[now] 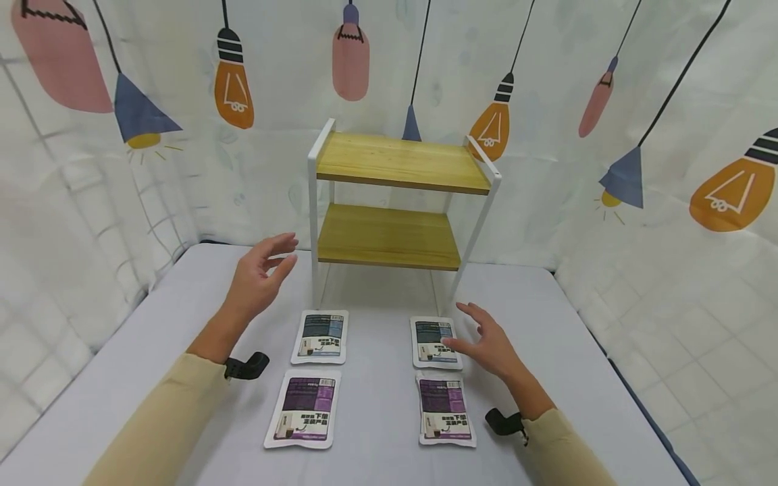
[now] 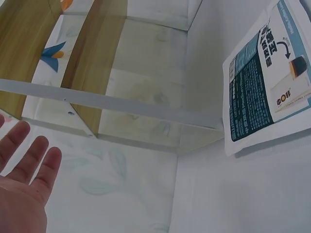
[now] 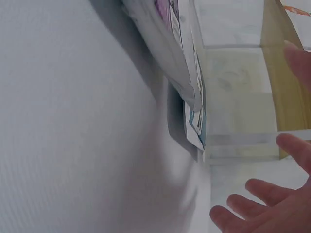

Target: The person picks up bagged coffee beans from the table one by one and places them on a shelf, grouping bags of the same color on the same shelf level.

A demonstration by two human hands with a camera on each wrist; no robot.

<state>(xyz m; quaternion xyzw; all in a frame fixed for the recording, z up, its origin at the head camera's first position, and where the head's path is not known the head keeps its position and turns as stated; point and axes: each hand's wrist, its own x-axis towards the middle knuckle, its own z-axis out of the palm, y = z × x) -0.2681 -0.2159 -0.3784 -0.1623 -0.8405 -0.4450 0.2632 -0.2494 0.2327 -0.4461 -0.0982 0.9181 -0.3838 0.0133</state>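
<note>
My left hand (image 1: 256, 275) is raised beside the left leg of a small two-tier shelf (image 1: 389, 236), its fingers loosely bent around nothing. Over the table's right half, my right hand (image 1: 488, 341) spreads thumb and fingers, holding nothing; its thumb overlaps the edge of a blue-labelled pouch (image 1: 436, 343) in the head view. Another blue-labelled pouch (image 1: 319, 337) lies flat to the left, before the shelf's left leg. Nearer to me lie two purple-labelled pouches, the left pouch (image 1: 302, 409) and the right pouch (image 1: 446, 410). The left wrist view shows a blue-labelled pouch (image 2: 267, 77) close to the shelf's leg.
The shelf has white legs and two wooden boards, the upper board (image 1: 401, 160) and the lower board (image 1: 389, 236). A white cloth covers the table (image 1: 377, 418). White curtains (image 1: 267, 175) printed with lamps enclose the back and sides.
</note>
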